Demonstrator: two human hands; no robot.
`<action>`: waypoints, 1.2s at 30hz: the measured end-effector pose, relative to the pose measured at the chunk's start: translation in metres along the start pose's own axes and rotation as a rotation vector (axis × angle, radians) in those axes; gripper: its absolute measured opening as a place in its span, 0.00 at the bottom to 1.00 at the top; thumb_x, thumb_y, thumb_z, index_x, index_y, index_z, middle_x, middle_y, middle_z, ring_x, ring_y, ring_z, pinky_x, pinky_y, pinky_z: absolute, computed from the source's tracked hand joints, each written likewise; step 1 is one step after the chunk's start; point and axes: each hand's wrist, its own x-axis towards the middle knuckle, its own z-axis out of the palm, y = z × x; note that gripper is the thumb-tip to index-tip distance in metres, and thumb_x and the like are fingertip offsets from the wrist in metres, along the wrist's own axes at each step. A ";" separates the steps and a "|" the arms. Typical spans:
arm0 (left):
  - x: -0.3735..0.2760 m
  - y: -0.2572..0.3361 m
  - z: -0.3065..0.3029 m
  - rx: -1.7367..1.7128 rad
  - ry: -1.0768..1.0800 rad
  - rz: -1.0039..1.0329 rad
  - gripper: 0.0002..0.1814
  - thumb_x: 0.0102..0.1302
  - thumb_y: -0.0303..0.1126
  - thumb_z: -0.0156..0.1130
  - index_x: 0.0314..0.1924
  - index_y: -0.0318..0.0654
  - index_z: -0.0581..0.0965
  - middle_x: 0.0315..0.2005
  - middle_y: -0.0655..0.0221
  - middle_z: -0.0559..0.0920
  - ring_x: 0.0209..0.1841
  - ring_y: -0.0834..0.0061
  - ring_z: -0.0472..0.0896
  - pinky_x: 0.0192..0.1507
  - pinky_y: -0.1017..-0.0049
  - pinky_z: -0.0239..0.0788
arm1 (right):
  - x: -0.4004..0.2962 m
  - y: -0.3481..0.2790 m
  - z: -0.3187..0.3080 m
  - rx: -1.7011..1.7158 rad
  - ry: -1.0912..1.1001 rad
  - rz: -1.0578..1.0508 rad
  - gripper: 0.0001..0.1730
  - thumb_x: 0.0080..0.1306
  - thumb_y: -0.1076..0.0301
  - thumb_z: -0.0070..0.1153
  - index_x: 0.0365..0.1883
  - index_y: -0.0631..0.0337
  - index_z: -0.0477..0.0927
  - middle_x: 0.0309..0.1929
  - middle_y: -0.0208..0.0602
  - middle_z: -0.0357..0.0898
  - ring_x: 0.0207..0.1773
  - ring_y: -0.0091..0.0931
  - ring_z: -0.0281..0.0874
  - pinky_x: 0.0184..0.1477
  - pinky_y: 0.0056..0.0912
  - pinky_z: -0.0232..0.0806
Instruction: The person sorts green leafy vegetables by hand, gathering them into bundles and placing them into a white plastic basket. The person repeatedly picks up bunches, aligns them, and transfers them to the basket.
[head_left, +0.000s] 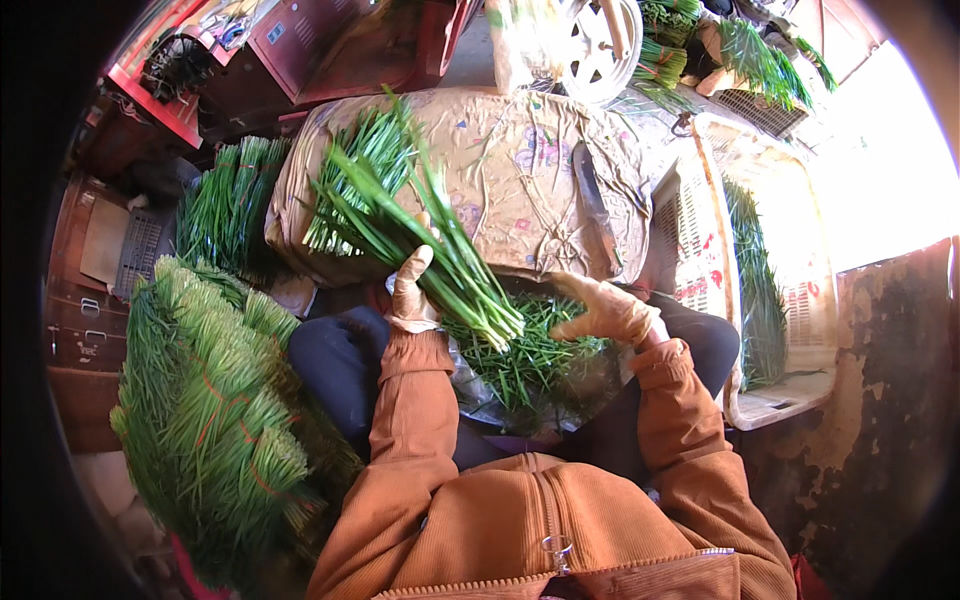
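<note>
My gloved left hand (414, 289) grips a loose bunch of Chinese chives (450, 262), its pale stem ends pointing down towards my right side. Fingers apart and holding nothing, my gloved right hand (611, 309) is just right of those stem ends, over my lap. Below both hands lies a heap of loose green leaf trimmings (525, 360) on plastic sheeting between my knees. In front of me stands a low cloth-covered work surface (502, 180). A pile of chives (367, 176) rests on its left part, partly hidden behind the held bunch. A knife (595, 199) lies on its right part.
Stacked chive bundles (217, 412), some with red ties, fill my left side; more bundles (232, 202) stand beyond. A white plastic crate (739, 416) holding chives stands at right. A white spoked wheel (600, 56) is behind the work surface. Another person's hand (716, 81) shows at upper right.
</note>
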 end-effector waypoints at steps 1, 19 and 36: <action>0.003 -0.003 0.010 0.093 0.067 -0.066 0.23 0.58 0.26 0.56 0.55 0.40 0.70 0.47 0.67 0.77 0.51 0.68 0.74 0.55 0.63 0.68 | 0.008 -0.007 0.003 0.414 0.044 -0.088 0.58 0.43 0.54 0.73 0.64 0.69 0.52 0.59 0.56 0.64 0.63 0.37 0.62 0.61 0.35 0.58; 0.099 -0.044 0.060 0.919 -0.093 -0.050 0.21 0.46 0.18 0.70 0.43 0.36 0.76 0.37 0.70 0.80 0.38 0.76 0.78 0.42 0.76 0.74 | 0.140 -0.002 -0.031 0.230 0.429 -0.431 0.36 0.47 0.62 0.69 0.53 0.62 0.69 0.47 0.43 0.73 0.48 0.34 0.71 0.51 0.34 0.64; 0.088 0.007 0.086 0.926 0.168 0.034 0.21 0.51 0.21 0.65 0.47 0.32 0.75 0.42 0.61 0.81 0.41 0.72 0.80 0.47 0.75 0.70 | 0.122 -0.099 -0.037 -0.099 0.185 -0.210 0.32 0.44 0.49 0.65 0.33 0.74 0.77 0.26 0.53 0.78 0.33 0.37 0.79 0.35 0.37 0.68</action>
